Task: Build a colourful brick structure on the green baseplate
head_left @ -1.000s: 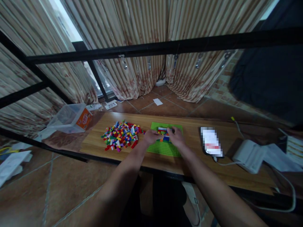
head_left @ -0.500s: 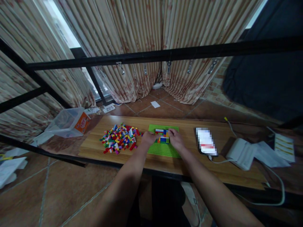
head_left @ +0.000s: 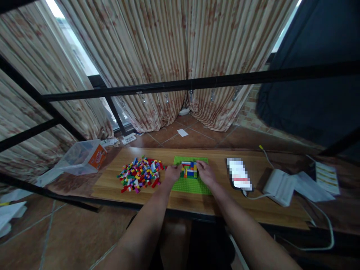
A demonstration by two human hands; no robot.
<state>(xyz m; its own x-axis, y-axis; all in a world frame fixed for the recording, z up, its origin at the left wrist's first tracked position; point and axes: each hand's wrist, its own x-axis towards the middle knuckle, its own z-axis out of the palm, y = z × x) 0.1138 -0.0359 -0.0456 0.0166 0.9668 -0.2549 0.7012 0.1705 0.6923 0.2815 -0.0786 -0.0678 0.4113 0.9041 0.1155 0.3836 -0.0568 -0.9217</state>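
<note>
A light green studded baseplate (head_left: 192, 187) lies on the wooden table. On its upper half sits a low brick build (head_left: 191, 173) of blue, white, red, orange and yellow toy bricks. My left hand (head_left: 172, 173) is at the build's left edge, over the plate's left side, its fingers closed. Whatever may be between those fingertips is too small to tell. At the right edge of the build, my right hand (head_left: 205, 172) has its fingers closed against the bricks. A pile of loose toy bricks (head_left: 140, 173) in many colours spreads out left of the plate.
A phone (head_left: 239, 174) with a blurred screen lies right of the plate, cabled near a white box-shaped device (head_left: 280, 186). A clear plastic bin (head_left: 80, 157) with an orange label stands beyond the table's left end. A black metal rail (head_left: 168, 87) crosses behind the table.
My left hand has drawn back leftward from over the build to its left edge. My right hand stays by the right edge. The camera view has tilted up slightly and shifted.
</note>
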